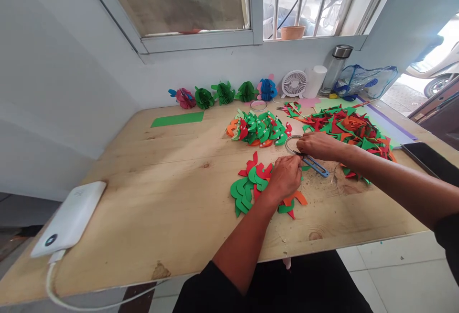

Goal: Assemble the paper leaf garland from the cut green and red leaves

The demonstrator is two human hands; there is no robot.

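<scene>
- Left hand (286,175) is down on the near pile (251,186) of green, red and orange paper shapes, fingers curled at the pile's right edge; what they pinch, I cannot tell.
- Right hand (319,145) sits just beyond it, fingers closed around the blue snips (314,163), whose handle pokes out toward the person.
- The snips' tip meets a thin wire ring (291,141) lying on the bench (161,193) between the two hands and the middle pile.
- That middle pile (258,129), mostly green with red and orange, lies just past the ring.
- A bigger heap (349,128) of red, orange and green cuttings spreads to the right, under and behind the right forearm.
- Along the wall stands a row of paper balls (224,94): one pink, three green, one blue.
- A green strip (177,119) lies flat, well left of the piles.
- Small white fan (294,83), a white cup (314,81) and a flask (335,68) stand at the back, beside a clear bag (366,82).
- White power bank (70,217) rests at the near left edge, its cable hanging off.
- A dark phone (430,160) lies at the far right.
</scene>
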